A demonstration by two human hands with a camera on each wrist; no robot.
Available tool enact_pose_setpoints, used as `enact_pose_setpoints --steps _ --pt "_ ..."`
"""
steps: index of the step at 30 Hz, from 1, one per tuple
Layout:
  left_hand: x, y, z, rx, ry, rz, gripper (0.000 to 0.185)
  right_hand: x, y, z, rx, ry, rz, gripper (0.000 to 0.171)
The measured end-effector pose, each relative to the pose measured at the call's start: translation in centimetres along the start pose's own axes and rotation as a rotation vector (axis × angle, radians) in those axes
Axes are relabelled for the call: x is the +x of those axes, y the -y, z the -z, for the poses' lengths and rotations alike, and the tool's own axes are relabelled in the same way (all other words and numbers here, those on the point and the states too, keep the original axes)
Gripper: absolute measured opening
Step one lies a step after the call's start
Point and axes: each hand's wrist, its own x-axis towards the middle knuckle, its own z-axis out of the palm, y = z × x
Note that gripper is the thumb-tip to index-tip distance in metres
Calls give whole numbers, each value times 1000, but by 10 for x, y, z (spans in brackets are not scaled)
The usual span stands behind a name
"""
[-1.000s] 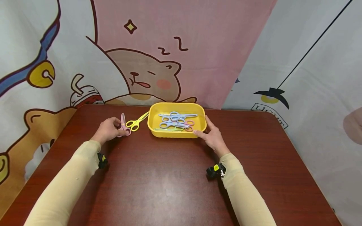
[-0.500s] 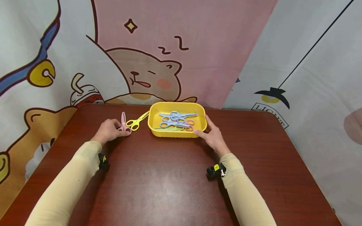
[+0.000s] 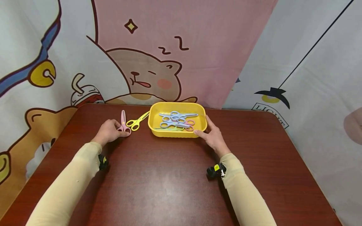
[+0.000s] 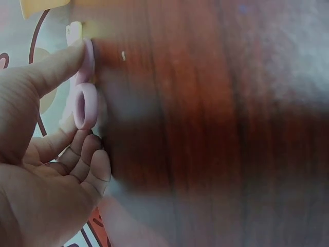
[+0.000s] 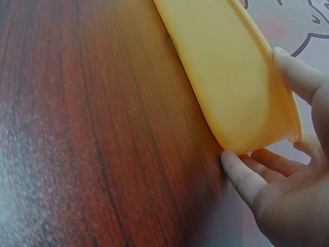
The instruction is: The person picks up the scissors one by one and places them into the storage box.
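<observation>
My left hand (image 3: 115,129) pinches the ring handles of pink scissors (image 3: 123,123), which lie on the brown table with the blades pointing away. In the left wrist view the thumb lies over the pink rings (image 4: 86,105) and the fingers (image 4: 87,164) curl below them. Yellow scissors (image 3: 136,121) lie just right of the pink pair. My right hand (image 3: 211,133) holds the front right corner of a yellow tray (image 3: 176,104). Its thumb (image 5: 300,77) sits on the rim and its fingers (image 5: 247,177) press the tray wall (image 5: 231,87). Several blue, pink and green scissors (image 3: 175,121) lie inside.
The brown wooden table (image 3: 169,182) stretches bare toward me. A cartoon-printed cloth backdrop (image 3: 158,62) hangs right behind its far edge. Small cameras sit on both wrists, over cream sleeves.
The left hand has laid the pink scissors flatter on the table and shifted them slightly away. The right hand and the tray have stayed put.
</observation>
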Motion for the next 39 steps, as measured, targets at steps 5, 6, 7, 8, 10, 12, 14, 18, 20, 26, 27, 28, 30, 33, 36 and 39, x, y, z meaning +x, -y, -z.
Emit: enact_pose_setpoints --steps 5,6,7,8,10,12,14,18,20,26,27,28,30,33,36,39 --pt "-2 -2 -1 -28 -5 -1 61 0 0 0 -3 1 -5 102" --pt "-2 -2 -2 -32 -7 -3 61 0 0 0 -5 2 -7 102" --pt "-3 -3 -2 -36 -9 -6 61 0 0 0 -6 2 -9 102" --pt "-3 -4 -2 -37 -12 -11 61 0 0 0 -7 2 -10 102" --pt "-4 -4 -3 -38 -21 -24 60 0 0 0 -7 2 -10 102" --pt "-4 -5 -4 -40 -30 -34 59 0 0 0 -6 2 -8 102" --pt "-4 -4 -5 -49 -38 -44 59 -1 0 0 -7 2 -7 102" --pt "-4 -3 -8 -66 -61 -66 57 -1 0 0 -9 3 -3 102" --pt "-5 -2 -9 -72 -76 -80 57 -1 1 0 -8 1 -2 102" --pt "-4 -1 -11 -89 -118 -128 55 -1 1 -1 0 -3 -4 102" --pt "-4 -1 -12 -92 -123 -136 54 -1 1 -1 0 -3 -5 102" --pt "-4 -1 -12 -94 -128 -147 54 -1 1 -1 0 -4 -6 102" --pt "-4 -1 -13 -101 -136 -161 52 -1 1 -1 -1 -4 -6 102" --pt "-4 -1 -14 -124 -142 -168 50 -1 1 -1 -2 -5 -7 102" --pt "-5 -2 -14 -170 -138 -168 48 -1 1 -1 0 -5 -8 102" --pt "-6 -2 -14 -210 -132 -174 47 -1 1 -1 1 -6 -7 102"
